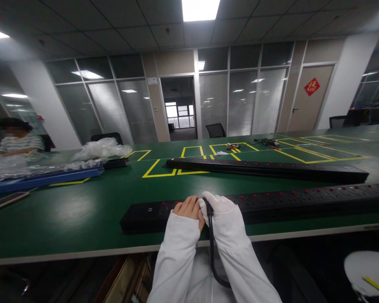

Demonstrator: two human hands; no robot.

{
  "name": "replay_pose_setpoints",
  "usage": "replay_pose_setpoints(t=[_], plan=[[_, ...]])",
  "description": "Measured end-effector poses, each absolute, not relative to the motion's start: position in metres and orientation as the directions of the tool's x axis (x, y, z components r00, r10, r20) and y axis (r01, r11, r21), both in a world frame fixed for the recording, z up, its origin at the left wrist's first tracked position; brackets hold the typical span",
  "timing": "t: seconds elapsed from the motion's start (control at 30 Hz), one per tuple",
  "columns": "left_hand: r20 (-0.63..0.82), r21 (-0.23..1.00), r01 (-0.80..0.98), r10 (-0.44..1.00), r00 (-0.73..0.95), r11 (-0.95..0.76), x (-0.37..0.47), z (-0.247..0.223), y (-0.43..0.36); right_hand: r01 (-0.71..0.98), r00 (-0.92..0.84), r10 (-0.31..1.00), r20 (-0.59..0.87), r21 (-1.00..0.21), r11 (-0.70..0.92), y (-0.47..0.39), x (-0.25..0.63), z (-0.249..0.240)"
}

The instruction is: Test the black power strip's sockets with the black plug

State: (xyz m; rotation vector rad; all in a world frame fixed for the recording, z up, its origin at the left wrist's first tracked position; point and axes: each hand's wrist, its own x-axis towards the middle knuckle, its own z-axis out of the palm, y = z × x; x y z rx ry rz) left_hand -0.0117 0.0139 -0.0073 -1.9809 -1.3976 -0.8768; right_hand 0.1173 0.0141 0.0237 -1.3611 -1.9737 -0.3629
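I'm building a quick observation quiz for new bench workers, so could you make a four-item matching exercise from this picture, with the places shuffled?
Things
1. Nearer long black strip with red dots
2. Thick black cable
3. Crumpled clear plastic wrapping
4. Red diamond-shaped sign with gold lettering

Places
A. Hanging below the white-gloved right hand
B. On a closed beige door
C. Along the near edge of the green-topped table
D. Heaped at the table's left side

Right pairs: 1-C, 2-A, 3-D, 4-B.

The door (pixel 308 111) bears a red 福 sign (pixel 312 86); the nearer strip (pixel 271 206), a mark (pixel 150 209) seemingly illegible.
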Motion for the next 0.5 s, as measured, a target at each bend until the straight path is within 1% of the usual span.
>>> replay_pose_setpoints(t=[0.13, 0.33, 0.5], plan=[[0.759, -0.058, 0.954, 0.608, 0.233, -0.293, -0.0111, -0.0061, 0.0128, 0.878, -0.21, 0.685, 0.698, -0.174, 0.447, 0.0152, 0.118, 0.0223], [0.776, -0.053, 0.942, 0.58, 0.248, -0.331, -0.0121, -0.0061, 0.0126, 0.901, -0.208, 0.681, 0.702, -0.133, 0.413, 0.0146, 0.1171, 0.0251], [0.75, -0.055, 0.937, 0.606, 0.267, -0.344, -0.0144, -0.0055, 0.0107, 0.895, -0.201, 0.677, 0.708, -0.149, 0.421, 0.0138, 0.1171, 0.0252]])
